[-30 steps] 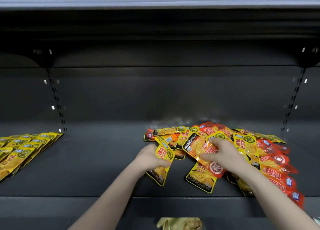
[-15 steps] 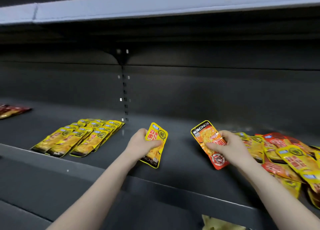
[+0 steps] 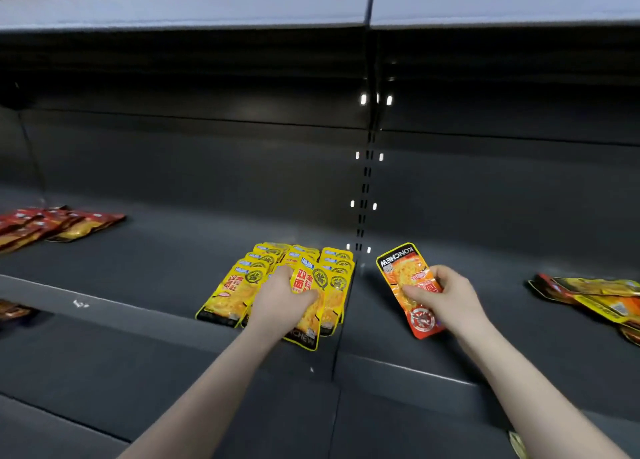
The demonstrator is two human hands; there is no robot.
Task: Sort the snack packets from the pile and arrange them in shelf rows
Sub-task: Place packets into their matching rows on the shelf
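Now the left hand [image 3: 282, 302] has carried its yellow packet [image 3: 306, 302] all the way over to the yellow rows [image 3: 291, 278]; half a second ago that packet was held in the air over bare shelf, well to the right of the rows, and a second ago both hands were at the mixed pile. The left fingers and thumb are curled round the packet's upper half, pressing it down onto the front of the rows, where it overlaps the packets beneath and its bottom edge hangs past the shelf [image 3: 156, 275] lip. It has not been let go, so by my reading the placing is under way rather than finished, and the packet looks as if it needs sliding back to line up with its neighbours

The right hand [image 3: 450, 299] grips the orange packet [image 3: 410, 289] as it did before, thumb across the face and fingers behind, held up just to the right of the yellow rows and not resting on anything I can make out. It matches neither the yellow rows nor, plainly, any group close by; a red row [image 3: 52, 221] lies far off to the left, which is probably where it belongs. What shows of the pile [image 3: 588, 296] sits at the right edge, with yellow and red packets jumbled together, so sorting is a good way from done
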